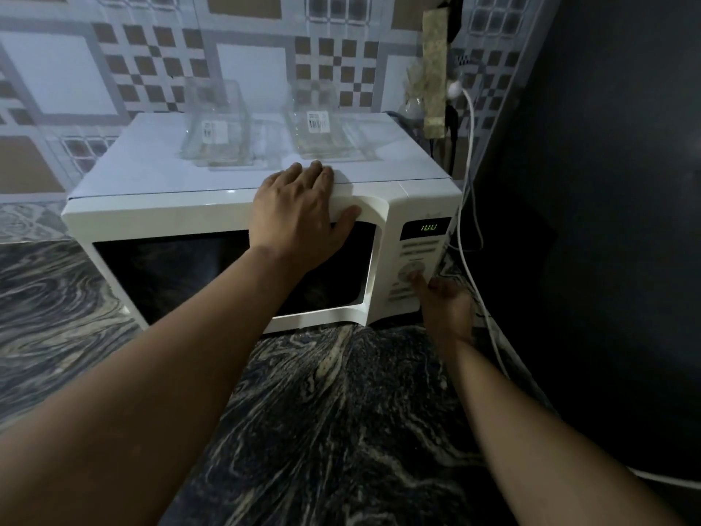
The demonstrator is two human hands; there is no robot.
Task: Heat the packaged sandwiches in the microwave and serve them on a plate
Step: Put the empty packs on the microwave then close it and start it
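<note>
The left hand [303, 214] lies flat on the top front edge of the white microwave [235, 206] on the tabletop [341, 411], fingers straight, holding nothing. The right hand [445, 309] touches the round dial [411, 273] with a fingertip, its other fingers loose. The door is shut and its window is dark, so the sandwiches cannot be seen; two clear containers [322, 127] sit on top.

A white microwave [235, 222] sits on a dark marbled counter [341, 411], door closed, its display [428, 227] lit green. The left hand [303, 214] rests flat on the top front edge. The right hand [444, 305] touches the round dial [411, 273] with 1 fingertip. On top — 2 clear plastic containers [216, 127].
</note>
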